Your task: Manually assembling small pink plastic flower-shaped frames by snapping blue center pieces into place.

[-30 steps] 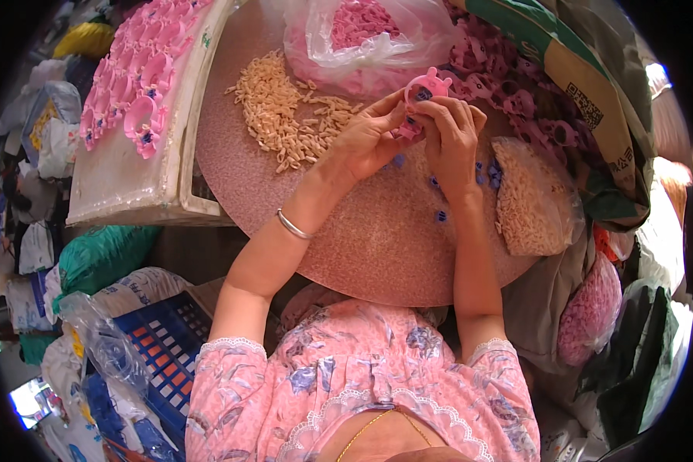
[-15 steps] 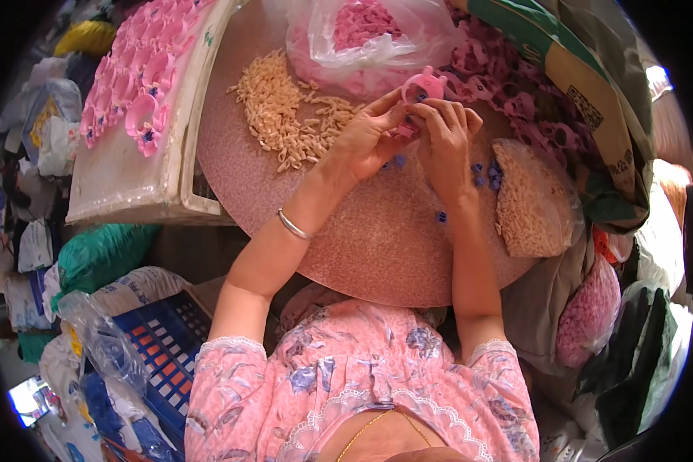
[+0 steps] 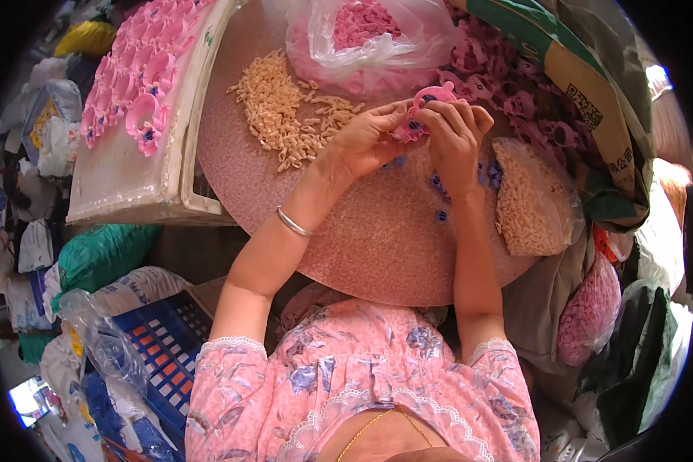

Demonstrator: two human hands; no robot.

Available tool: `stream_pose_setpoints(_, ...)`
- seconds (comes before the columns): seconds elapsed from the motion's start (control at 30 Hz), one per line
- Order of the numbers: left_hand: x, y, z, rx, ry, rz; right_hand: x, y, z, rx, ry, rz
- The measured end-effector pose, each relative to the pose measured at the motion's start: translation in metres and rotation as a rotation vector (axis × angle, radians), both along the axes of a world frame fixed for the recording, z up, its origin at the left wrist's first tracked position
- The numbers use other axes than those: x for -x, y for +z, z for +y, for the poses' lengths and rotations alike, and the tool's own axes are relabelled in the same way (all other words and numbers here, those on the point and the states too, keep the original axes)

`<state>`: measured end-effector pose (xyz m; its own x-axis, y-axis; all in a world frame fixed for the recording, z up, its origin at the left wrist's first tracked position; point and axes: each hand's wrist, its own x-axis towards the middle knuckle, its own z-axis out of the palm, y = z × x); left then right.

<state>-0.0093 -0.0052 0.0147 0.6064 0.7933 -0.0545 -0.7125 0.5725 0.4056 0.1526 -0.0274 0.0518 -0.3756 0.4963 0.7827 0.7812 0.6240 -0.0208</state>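
Note:
Between my two hands, over the far part of the round table [image 3: 377, 254], is a pink plastic ring-shaped piece [image 3: 434, 94]. My left hand [image 3: 371, 137] pinches its near left end between thumb and fingers. My right hand [image 3: 456, 142] has its fingers curled over the ring's right side. A dark blue bit shows at the piece's lower end by my left fingertips. Several small blue plastic parts [image 3: 493, 175] lie on the table beside and beneath my right hand. To the left of my hands spreads a pile of cream-coloured small pieces [image 3: 273, 115].
A clear bag of cream pieces [image 3: 533, 204] lies at the table's right edge. Behind my hands stands an open plastic bag of pink parts [image 3: 369, 58]. Loose pink rings [image 3: 516, 108] heap up at the far right. Rows of pink rings [image 3: 142, 77] sit on a whitish box [image 3: 123, 185] at left.
Both hands have shifted slightly, my right hand moving a little to the right. The pink ring has tilted and moved right and down. More blue parts show beside my right wrist.

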Motion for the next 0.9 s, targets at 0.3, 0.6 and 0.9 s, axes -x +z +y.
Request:
stream_pose_setpoints(0.3,-0.012,-0.012,0.003,-0.243,0.131,0.115,0.01,0.004,-0.011,0.202,-0.165,0.126)
stream_pose_setpoints(0.6,-0.006,-0.005,0.005,0.029,0.144,-0.011,-0.079,0.044,-0.02,0.708,-0.471,0.152)
stream_pose_setpoints(0.9,-0.003,-0.01,0.009,0.083,0.087,-0.049,-0.168,0.016,-0.055,0.201,-0.873,0.099)
